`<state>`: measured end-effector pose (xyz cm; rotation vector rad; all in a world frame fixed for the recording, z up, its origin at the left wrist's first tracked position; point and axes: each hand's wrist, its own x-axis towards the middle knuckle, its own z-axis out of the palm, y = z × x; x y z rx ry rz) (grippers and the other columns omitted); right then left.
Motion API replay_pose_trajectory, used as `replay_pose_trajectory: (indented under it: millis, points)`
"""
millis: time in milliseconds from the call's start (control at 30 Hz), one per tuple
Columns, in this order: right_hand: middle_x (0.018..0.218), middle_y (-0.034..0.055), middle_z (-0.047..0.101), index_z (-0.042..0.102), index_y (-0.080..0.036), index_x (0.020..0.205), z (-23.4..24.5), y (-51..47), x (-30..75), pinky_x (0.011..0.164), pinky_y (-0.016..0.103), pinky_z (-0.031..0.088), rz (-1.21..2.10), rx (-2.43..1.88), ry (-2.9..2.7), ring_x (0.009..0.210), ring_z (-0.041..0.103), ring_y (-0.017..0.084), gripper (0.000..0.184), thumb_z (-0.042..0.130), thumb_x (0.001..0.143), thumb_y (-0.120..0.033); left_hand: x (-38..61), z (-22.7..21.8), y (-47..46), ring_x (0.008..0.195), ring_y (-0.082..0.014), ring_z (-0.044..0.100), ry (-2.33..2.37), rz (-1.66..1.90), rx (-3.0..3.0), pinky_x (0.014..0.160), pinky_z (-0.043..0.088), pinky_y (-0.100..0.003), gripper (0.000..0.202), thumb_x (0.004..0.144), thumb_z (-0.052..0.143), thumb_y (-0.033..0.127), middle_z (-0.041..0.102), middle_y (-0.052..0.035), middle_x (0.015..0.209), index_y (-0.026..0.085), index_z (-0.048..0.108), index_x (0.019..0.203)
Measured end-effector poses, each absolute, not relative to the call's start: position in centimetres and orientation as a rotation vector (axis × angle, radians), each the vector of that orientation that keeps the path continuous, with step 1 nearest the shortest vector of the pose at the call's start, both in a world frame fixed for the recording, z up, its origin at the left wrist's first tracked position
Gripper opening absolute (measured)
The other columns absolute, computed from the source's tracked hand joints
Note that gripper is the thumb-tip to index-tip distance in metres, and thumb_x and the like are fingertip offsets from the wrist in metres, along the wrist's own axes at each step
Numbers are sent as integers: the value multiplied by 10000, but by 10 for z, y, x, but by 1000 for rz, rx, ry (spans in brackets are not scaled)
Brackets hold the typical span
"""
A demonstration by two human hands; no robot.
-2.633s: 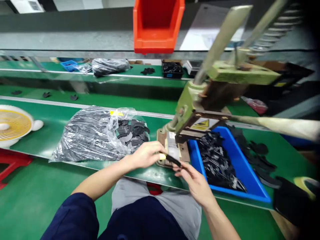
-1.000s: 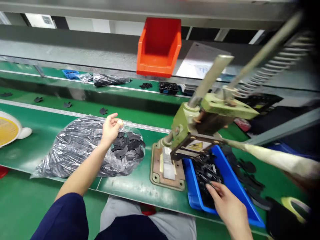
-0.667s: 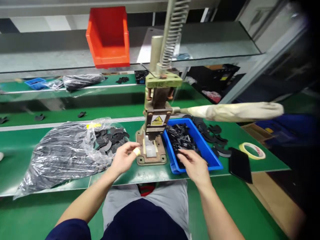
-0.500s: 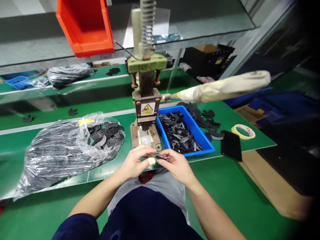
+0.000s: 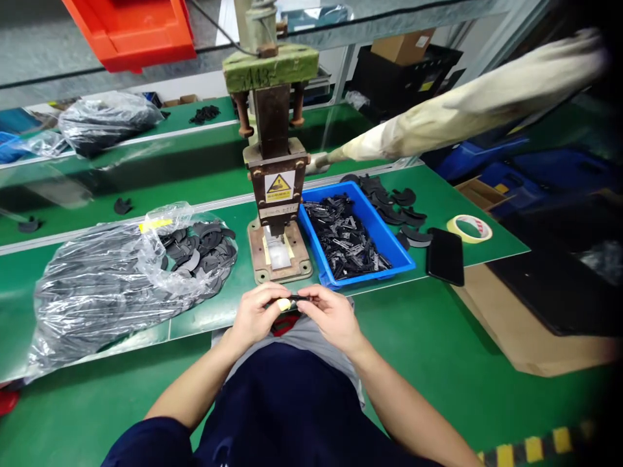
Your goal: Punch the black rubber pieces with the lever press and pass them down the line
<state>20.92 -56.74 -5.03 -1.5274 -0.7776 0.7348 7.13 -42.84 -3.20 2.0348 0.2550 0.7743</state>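
Close to my body, at the front edge of the table, both hands pinch one small dark plastic part point(image 5: 300, 298) from either side. My left hand point(image 5: 257, 313) wears a yellow cover on its thumb and grips the left end. Fingers of my right hand point(image 5: 332, 316) close on the right end. Just beyond them stands a hand press point(image 5: 280, 175) with a warning label and a wrapped lever point(image 5: 428, 123). A light pad point(image 5: 280, 255) lies on the press base under the ram. Right of it, a blue tray point(image 5: 372, 280) holds many small black parts.
A clear plastic bag point(image 5: 97, 292) of dark curved pieces lies on the left. Loose curved pieces point(image 5: 389, 201), a tape roll point(image 5: 470, 229) and a black phone-like slab point(image 5: 445, 256) are on the right. An orange bin point(image 5: 141, 39) hangs above.
My hands have come together, and the dark part now spans between both sets of fingers instead of sitting mainly in the right. The view has shifted, with the press appearing closer.
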Motion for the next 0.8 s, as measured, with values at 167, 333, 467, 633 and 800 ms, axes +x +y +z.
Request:
replay_pose_trajectory:
  millis: [167,333,467,633,800]
  points:
    - [824,31,735,716,-224,929,-59,-566,197,723,316,579,741,-1538,-749,728,691,163,250,728,791,-431,61,-40,-430,863,-160,717,328,757,1927,786,589,-270,89,908,675,219,759,-65,924,182,752,932]
    - [743,18,727,699,-210,905,-58,-563,187,672,303,577,788,-1533,-704,654,680,151,273,746,773,-446,53,-53,-431,859,-158,711,378,714,1824,773,585,-269,105,907,677,242,754,-66,935,184,759,939]
    - [721,12,724,699,-208,889,-57,-560,183,663,299,567,821,-1525,-651,638,669,145,275,774,747,-432,49,-64,-430,861,-166,705,423,656,1764,765,584,-279,121,902,688,273,746,-71,940,185,760,941]
    - [735,1,708,702,-215,860,-59,-556,179,665,292,540,869,-1490,-559,650,644,134,270,812,714,-413,46,-70,-425,872,-174,700,441,618,1714,777,581,-294,140,905,687,299,738,-78,945,184,758,941]
    - [753,-12,674,691,-224,853,-67,-548,175,660,271,507,945,-1394,-461,662,603,112,283,850,682,-385,46,-77,-424,867,-171,699,421,631,1634,765,582,-287,153,910,685,310,726,-79,947,177,750,947]
